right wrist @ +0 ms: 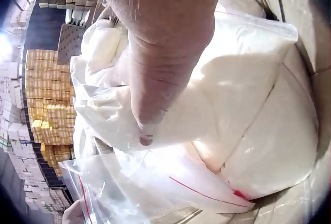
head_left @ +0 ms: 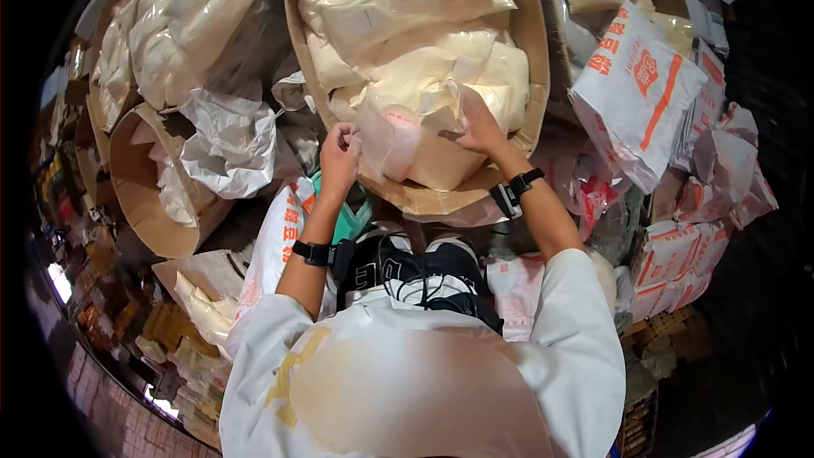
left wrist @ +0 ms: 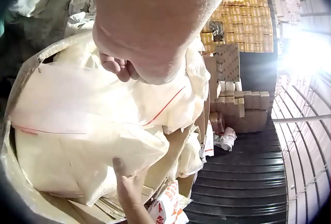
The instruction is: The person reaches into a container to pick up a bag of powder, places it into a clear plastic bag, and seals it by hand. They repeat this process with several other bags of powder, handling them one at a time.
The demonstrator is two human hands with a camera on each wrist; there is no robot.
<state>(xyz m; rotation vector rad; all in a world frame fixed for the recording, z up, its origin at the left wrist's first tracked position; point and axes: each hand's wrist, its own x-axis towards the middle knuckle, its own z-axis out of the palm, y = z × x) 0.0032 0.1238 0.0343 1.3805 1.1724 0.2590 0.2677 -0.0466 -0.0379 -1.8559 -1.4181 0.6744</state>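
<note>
A large carton [head_left: 536,59] holds several clear bags of cream-coloured content. At its near side, my left hand [head_left: 339,157] has its fingers curled at the edge of a translucent bag [head_left: 373,137] with a pinkish-white patch. My right hand [head_left: 482,125] grips a cream-filled bag [head_left: 449,165], thumb on the near side and fingers partly hidden by plastic. In the left wrist view my left hand [left wrist: 142,38] hangs over bags with red seal lines. The right wrist view has my right hand [right wrist: 163,63] on a cream bag [right wrist: 181,125], its fingers mostly hidden.
Another carton [head_left: 140,178] with crumpled white bags [head_left: 227,140] stands at the left. White sacks with red print [head_left: 636,93] are piled at the right. A green container [head_left: 352,216] is beside my left forearm. Stacked yellow boxes [left wrist: 245,22] rise farther off.
</note>
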